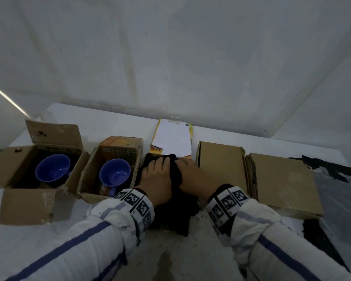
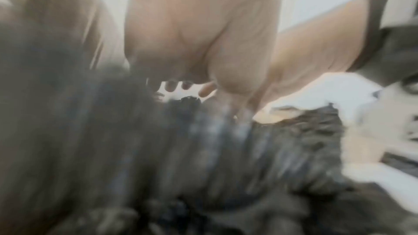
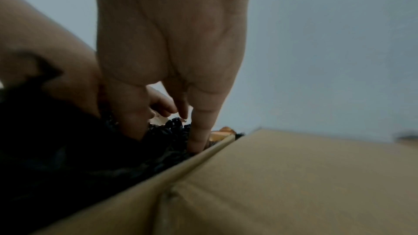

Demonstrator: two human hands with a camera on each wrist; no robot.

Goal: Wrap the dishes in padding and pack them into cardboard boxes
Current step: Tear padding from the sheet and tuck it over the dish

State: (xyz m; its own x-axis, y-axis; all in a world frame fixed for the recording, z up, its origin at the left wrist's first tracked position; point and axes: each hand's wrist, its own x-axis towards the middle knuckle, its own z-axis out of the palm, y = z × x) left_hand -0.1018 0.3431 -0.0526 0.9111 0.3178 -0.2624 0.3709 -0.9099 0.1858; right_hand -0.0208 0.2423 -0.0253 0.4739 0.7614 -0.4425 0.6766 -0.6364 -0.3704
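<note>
Tag-banded wrists (image 1: 136, 201) meet at frame centre: left grip (image 1: 156, 175) curls over black padding (image 1: 176, 174) in the middle box (image 1: 170, 138), right grip (image 1: 193, 175) presses it, fingers (image 3: 199, 131) straight. Blue mugs (image 1: 53, 168) sit in two open boxes (image 1: 120, 151) at left, whose print is unreadable.

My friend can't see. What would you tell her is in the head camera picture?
A left hand and right hand hold and push black padding down into the middle cardboard box on a white table. To the left, two open boxes each hold a blue cup; to the right lie two closed boxes.
</note>
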